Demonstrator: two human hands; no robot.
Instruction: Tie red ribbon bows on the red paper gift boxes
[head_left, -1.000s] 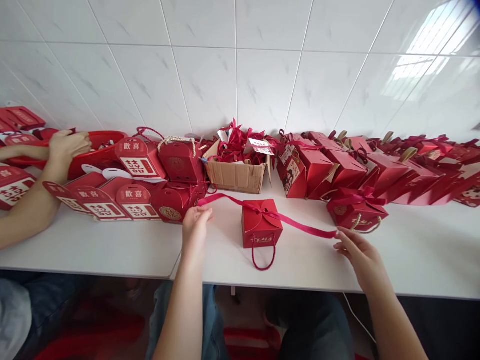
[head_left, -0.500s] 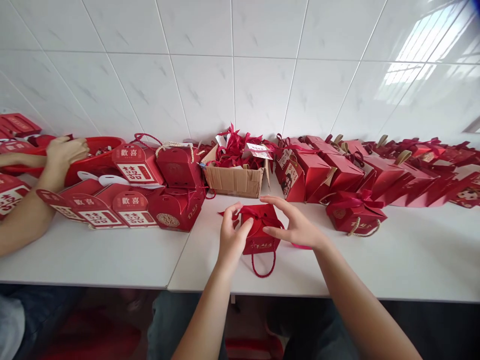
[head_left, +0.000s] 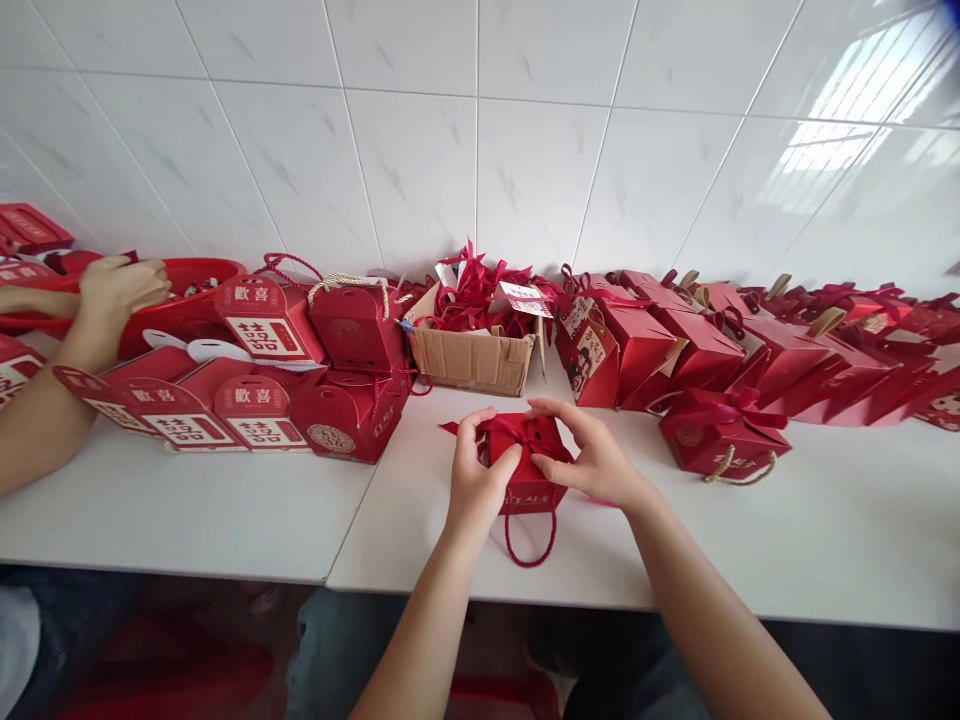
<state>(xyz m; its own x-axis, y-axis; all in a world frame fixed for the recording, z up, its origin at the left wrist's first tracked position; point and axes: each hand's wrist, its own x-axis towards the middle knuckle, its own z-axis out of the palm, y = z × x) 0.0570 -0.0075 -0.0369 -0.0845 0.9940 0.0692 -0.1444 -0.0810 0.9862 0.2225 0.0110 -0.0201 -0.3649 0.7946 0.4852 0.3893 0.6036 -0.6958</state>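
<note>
A small red gift box (head_left: pixel 534 497) with gold lettering sits on the white table in front of me. A dark red ribbon (head_left: pixel 523 430) lies across its top, with a tail sticking out to the left. The box's red rope handle (head_left: pixel 531 563) loops down toward me on the tabletop. My left hand (head_left: pixel 480 475) grips the box's left side, its thumb pressed on top beside the ribbon. On the right side, my right hand (head_left: pixel 596 455) curls around the box, its thumb on the ribbon near the middle. The far fingertips are partly hidden.
Behind the box stands a cardboard box (head_left: pixel 472 360) full of red ribbons. Another bowed gift box (head_left: pixel 724 440) sits to the right, before a row of red boxes (head_left: pixel 709 350). At left are double-happiness boxes (head_left: pixel 262 415), a red basin (head_left: pixel 210 275) and another person's arm (head_left: pixel 75 390).
My right hand has closed in from hovering open beside the box to holding its right side. Both thumbs are now closer together on top. The view has shifted slightly.
</note>
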